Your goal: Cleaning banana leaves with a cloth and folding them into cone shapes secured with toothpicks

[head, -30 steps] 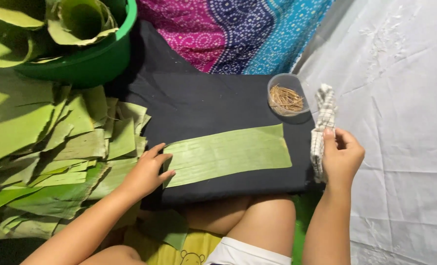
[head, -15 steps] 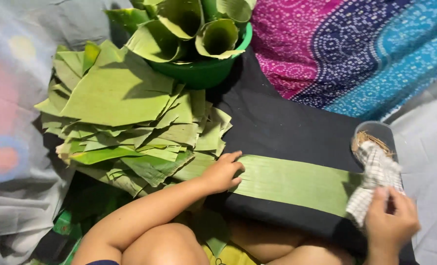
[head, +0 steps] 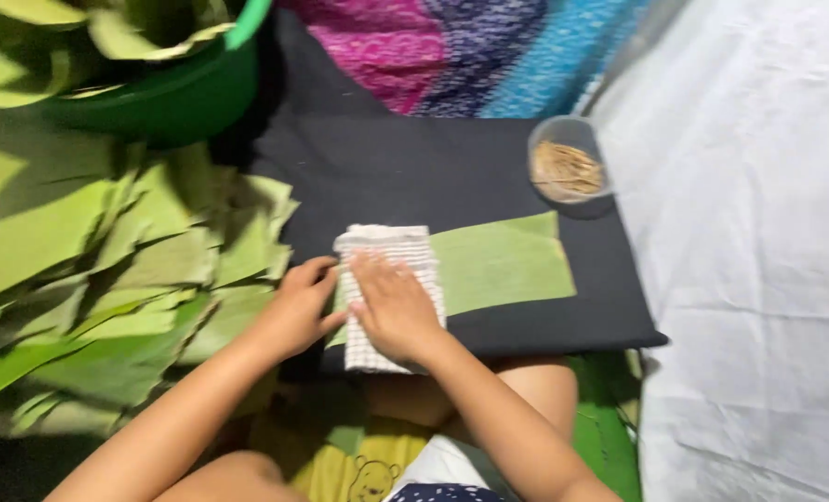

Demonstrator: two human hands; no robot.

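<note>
In the middle of the frame, on the black board (head: pixel 451 177) across my lap, lies a long strip of banana leaf (head: pixel 503 265), pale green with fine lengthwise ribs, its right end cut fairly square and stopping short of the board's right edge. A white cloth (head: pixel 386 256) with thin dark checks covers the strip's left end. My right hand (head: pixel 391 307) lies flat and spread on that cloth, fingers extended, pressing rather than gripping. My left hand (head: pixel 293 311) rests just beside it at the cloth's left edge, fingers loosely curled and touching the cloth; it grips nothing.

The board is dark and matte. At its upper right corner stands a small clear cup (head: pixel 568 170) of thin brown sticks, well apart from my hands. A heap of cut leaves (head: pixel 107 260) fills the left of the frame, overlapping the board's left edge. A green basin (head: pixel 168 93) with rolled leaves sits upper left. A patterned pink and blue fabric (head: pixel 489 51) lies along the top, and a white sheet (head: pixel 758 260) covers the right.

The board's upper half is bare.
</note>
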